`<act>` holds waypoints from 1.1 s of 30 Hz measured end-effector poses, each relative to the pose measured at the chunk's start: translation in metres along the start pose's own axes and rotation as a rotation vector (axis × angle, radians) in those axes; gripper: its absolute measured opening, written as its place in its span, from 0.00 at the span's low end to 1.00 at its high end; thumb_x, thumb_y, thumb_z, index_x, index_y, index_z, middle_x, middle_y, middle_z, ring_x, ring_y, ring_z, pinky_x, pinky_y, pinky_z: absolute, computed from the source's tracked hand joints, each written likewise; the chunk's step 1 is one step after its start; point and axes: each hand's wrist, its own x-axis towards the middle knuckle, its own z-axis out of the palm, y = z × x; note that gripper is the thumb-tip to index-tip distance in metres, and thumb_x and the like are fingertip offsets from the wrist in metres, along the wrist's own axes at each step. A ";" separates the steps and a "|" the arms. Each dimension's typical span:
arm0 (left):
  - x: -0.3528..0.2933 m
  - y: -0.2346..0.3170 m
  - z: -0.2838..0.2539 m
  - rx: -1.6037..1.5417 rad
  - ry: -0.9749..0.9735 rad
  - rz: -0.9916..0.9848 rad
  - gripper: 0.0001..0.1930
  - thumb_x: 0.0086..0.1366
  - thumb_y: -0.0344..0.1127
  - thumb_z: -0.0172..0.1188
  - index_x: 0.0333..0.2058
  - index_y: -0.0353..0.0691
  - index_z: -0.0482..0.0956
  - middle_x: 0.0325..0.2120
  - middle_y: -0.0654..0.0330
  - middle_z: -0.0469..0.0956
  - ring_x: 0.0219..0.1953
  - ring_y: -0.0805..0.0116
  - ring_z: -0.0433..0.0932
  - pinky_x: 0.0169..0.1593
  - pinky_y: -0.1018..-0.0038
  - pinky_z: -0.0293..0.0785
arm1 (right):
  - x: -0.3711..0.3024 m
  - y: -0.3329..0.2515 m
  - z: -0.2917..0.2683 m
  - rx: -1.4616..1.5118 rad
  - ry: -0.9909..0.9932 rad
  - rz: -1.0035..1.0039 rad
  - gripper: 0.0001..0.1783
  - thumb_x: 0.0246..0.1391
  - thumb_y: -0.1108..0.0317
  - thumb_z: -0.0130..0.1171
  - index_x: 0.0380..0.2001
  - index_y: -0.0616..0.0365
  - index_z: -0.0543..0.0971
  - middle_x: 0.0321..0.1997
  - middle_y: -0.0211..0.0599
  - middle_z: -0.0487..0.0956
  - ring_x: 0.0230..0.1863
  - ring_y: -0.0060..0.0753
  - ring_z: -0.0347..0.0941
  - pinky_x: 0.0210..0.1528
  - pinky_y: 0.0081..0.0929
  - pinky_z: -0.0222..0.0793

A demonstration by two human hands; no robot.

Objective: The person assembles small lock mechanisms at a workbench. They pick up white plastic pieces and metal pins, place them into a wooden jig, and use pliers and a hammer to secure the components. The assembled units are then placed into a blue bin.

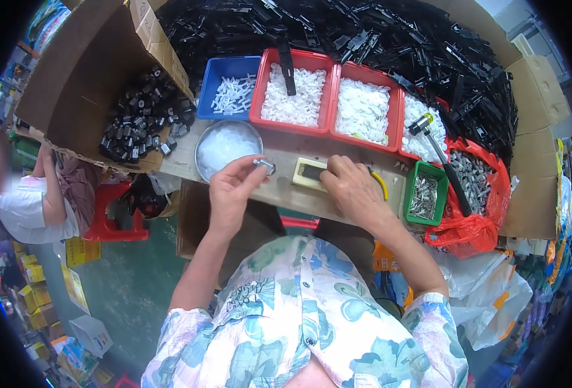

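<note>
In my left hand (229,189), thumb and fingers pinch a small shiny cylindrical part (266,167), grey and silvery. It is held just right of a round metal bowl (198,157) with translucent whitish contents. My right hand (354,192) rests at the right end of a cream rectangular block (307,182) with a dark recess. Its fingers are curled and pressed together; whatever lies under the fingertips is hidden. Just beyond these fingers a yellow curved handle (382,184), seemingly of a hand tool, shows on the board.
Behind stand a blue bin (203,90) of white pins and red bins (333,119) of white pieces. A hammer (444,155) leans by a green bin (410,216) and red bag (470,236). Dark caps fill a carton (72,107); black parts (389,39) heap behind. Another person (40,200) sits left.
</note>
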 end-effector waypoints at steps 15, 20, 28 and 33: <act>-0.001 -0.011 0.023 -0.358 -0.120 -0.317 0.12 0.68 0.31 0.62 0.48 0.33 0.80 0.38 0.58 0.83 0.35 0.72 0.82 0.39 0.78 0.76 | 0.009 -0.014 0.001 0.337 0.342 0.049 0.20 0.46 0.68 0.72 0.42 0.63 0.79 0.40 0.44 0.77 0.42 0.47 0.76 0.41 0.39 0.71; -0.006 -0.003 0.051 -0.400 -0.147 -0.373 0.12 0.69 0.30 0.60 0.49 0.32 0.78 0.36 0.57 0.83 0.35 0.69 0.83 0.39 0.76 0.79 | 0.013 -0.016 0.006 0.676 0.383 0.144 0.17 0.47 0.73 0.70 0.40 0.67 0.79 0.36 0.47 0.78 0.38 0.49 0.77 0.39 0.38 0.73; 0.001 0.001 0.033 0.104 -0.501 -0.353 0.15 0.65 0.28 0.67 0.49 0.29 0.80 0.39 0.57 0.84 0.40 0.73 0.84 0.45 0.75 0.82 | 0.009 -0.001 -0.033 0.734 -0.039 0.015 0.16 0.49 0.76 0.66 0.44 0.63 0.79 0.41 0.47 0.78 0.43 0.49 0.77 0.44 0.40 0.73; 0.001 -0.009 0.041 -0.100 -0.264 -0.342 0.13 0.71 0.35 0.60 0.47 0.31 0.81 0.38 0.57 0.84 0.36 0.72 0.84 0.42 0.75 0.82 | 0.009 -0.018 -0.019 0.495 0.302 0.127 0.19 0.48 0.71 0.68 0.44 0.61 0.79 0.41 0.43 0.79 0.44 0.48 0.77 0.45 0.42 0.70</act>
